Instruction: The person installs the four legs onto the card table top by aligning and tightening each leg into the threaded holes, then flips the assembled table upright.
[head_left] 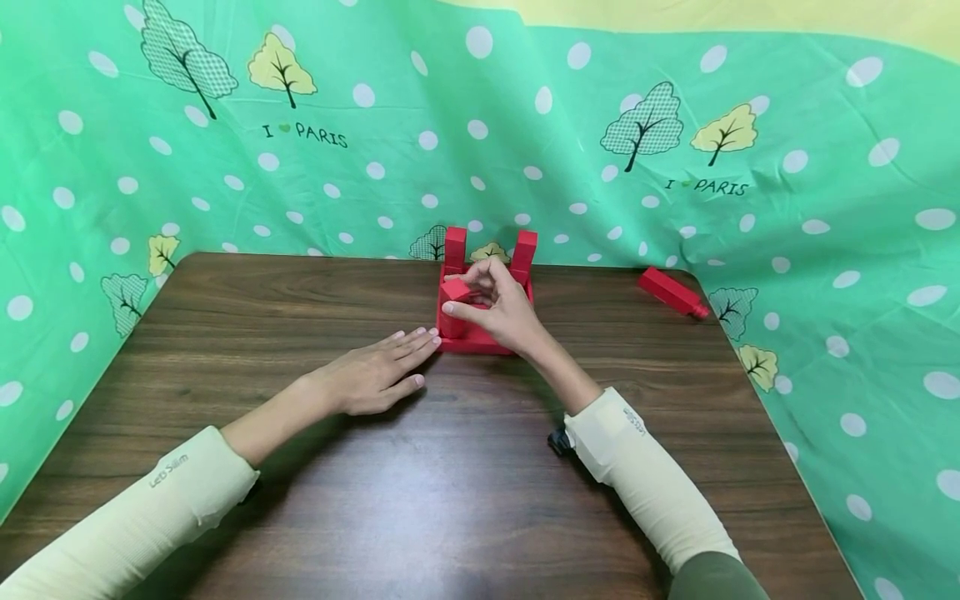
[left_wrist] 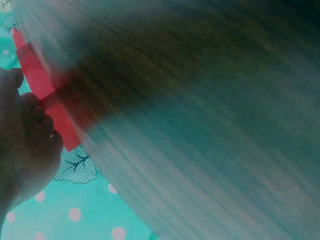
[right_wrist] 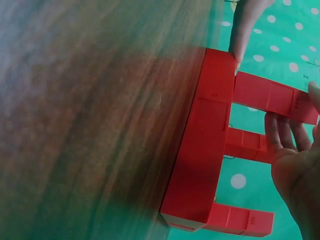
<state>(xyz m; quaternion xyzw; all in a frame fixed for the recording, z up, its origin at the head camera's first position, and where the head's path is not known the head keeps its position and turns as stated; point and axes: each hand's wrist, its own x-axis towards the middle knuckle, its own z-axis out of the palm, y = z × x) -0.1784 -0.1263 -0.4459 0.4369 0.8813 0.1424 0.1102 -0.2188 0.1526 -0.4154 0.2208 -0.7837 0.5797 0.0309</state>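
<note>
Right hand (head_left: 506, 308) pinches one red post (head_left: 453, 315) between thumb and fingers at the front left corner of a red base (head_left: 483, 343) in the head view. Left hand (head_left: 375, 375) lies flat, fingers straight, its fingertips touching that corner of the base. Four posts can be counted: the pinched one, a rear left post (head_left: 454, 250) and a rear right post (head_left: 526, 250) standing upright, and one loose post (head_left: 670, 290) on its side near the right back edge of the tabletop (head_left: 465, 483), its knobbed end showing.

From the left wrist, the left hand appears dark and foreshortened at the left edge, partly covering one red shape (left_wrist: 35, 75) with a narrow tip; which piece or pieces form it I cannot tell.

From the right wrist, three posts project from the base, and both hands appear. This view alone shows small printed marks on the base and on two posts, and fingers under the pinched post; the loose one is visible from the head.
</note>
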